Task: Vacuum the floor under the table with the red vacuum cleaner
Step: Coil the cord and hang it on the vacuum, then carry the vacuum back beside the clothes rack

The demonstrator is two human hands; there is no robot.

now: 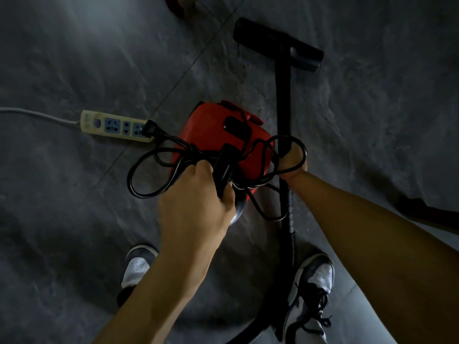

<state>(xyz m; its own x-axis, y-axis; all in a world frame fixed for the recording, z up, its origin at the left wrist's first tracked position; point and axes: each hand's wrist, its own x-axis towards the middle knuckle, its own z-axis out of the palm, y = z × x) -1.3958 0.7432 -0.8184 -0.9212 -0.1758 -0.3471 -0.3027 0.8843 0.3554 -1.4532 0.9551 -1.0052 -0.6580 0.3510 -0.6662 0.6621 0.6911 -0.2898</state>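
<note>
Head view looks down: the left hand (196, 194) grips the black carry handle (224, 167) of the red vacuum cleaner (223, 135), bundled cord (149, 175) caught in the same fist, likely to keep it off the floor. Just beside it, the right hand (293, 162) closes around the wand (283, 95), steadying it. Beyond the left hand lies a power strip (116, 126), the plug (151, 129) at its socket.
</note>
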